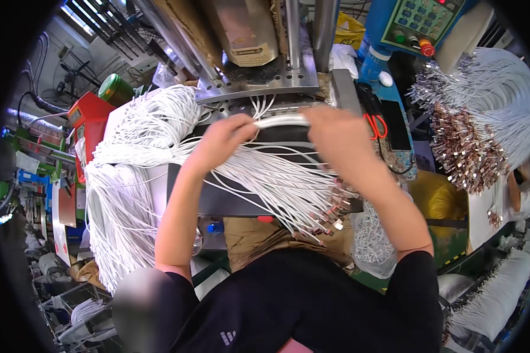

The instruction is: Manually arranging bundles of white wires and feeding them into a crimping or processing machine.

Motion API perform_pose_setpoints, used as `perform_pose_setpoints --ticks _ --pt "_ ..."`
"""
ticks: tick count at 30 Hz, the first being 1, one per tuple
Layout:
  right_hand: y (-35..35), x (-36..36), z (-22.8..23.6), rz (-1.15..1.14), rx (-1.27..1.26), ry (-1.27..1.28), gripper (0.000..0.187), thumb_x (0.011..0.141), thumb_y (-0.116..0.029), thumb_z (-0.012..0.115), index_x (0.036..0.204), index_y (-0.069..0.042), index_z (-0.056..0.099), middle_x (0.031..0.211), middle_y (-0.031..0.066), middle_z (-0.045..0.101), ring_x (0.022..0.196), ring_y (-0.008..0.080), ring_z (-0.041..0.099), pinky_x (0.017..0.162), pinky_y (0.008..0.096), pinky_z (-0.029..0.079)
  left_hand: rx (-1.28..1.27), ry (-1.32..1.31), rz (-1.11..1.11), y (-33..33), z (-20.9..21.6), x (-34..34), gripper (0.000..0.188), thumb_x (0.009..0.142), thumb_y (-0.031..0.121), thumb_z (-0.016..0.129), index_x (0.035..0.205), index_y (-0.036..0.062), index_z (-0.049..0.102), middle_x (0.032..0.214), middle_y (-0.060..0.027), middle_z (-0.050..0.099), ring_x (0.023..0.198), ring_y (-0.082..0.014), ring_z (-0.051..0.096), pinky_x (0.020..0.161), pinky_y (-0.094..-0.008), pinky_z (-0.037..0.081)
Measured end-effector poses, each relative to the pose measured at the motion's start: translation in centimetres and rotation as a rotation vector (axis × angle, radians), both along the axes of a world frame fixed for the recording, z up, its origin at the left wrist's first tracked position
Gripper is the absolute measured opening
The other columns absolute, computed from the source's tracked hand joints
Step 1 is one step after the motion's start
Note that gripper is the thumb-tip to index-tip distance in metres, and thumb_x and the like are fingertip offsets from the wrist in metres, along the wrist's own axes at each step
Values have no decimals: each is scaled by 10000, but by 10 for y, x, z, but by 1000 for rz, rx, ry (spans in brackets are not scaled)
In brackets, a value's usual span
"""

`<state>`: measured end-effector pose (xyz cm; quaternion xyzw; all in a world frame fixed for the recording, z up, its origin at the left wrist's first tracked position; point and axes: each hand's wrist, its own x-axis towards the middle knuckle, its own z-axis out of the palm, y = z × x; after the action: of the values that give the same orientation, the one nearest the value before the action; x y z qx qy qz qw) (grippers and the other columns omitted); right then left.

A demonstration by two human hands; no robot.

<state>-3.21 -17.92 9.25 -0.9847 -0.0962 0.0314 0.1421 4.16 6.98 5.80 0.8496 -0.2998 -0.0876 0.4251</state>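
A short bundle of white cables (281,121) stretches between my two hands in front of the press's lower metal plate (259,88). My left hand (219,142) is closed round the bundle's left end. My right hand (340,140) grips its right end, and the fingertips are partly blurred. Several thin white cable ends (262,106) stick up beside the left fingers, close to the plate. Below the hands, a fan of loose white cables (277,179) lies across the black work surface (218,203), its small brown and metal connectors pointing to the lower right.
White cable coils (153,123) heap at the left, with more strands (121,217) hanging over the edge. Red-handled scissors (377,126) lie right of the press. A control panel (421,26) stands behind them. Cable bundles (500,100) with connectors and a bag of white scraps (372,247) sit further right.
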Motion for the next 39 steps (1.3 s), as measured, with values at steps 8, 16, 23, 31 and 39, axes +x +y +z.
perform_pose_setpoints --ticks 8,16,23,31,39 --pt "-9 26 -95 280 54 -481 354 824 -109 624 1177 -92 626 939 110 644 912 324 641 781 391 495 196 -199 86 39 -43 7 248 960 217 600 989 -10 695 820 -107 668 756 -197 635 734 -318 496" --pt "-36 9 -91 53 -210 -341 334 813 -113 660 1146 -93 637 953 98 569 966 311 575 868 433 446 -32 138 158 45 -68 17 273 981 224 592 924 -27 682 779 -48 631 785 -99 558 705 -288 451" --pt "-42 -1 -94 46 -199 -330 273 781 -104 680 1051 -96 643 930 91 567 948 303 555 840 434 446 273 -239 289 12 -51 0 325 989 304 574 900 12 683 715 -121 660 663 -305 623 636 -391 471" --pt "-54 -1 -60 -13 -135 -460 204 793 -128 687 982 -94 618 952 105 578 945 308 573 854 396 464 437 -90 140 -37 27 -25 363 1009 350 532 939 31 690 759 -126 688 675 -320 647 616 -405 494" --pt "-27 -6 -79 50 547 -295 269 930 -180 597 1161 -45 622 1087 115 634 1039 308 617 887 373 491 -304 1032 -98 -48 -43 -69 357 1049 320 488 1103 2 641 741 29 551 624 -81 499 559 -243 395"
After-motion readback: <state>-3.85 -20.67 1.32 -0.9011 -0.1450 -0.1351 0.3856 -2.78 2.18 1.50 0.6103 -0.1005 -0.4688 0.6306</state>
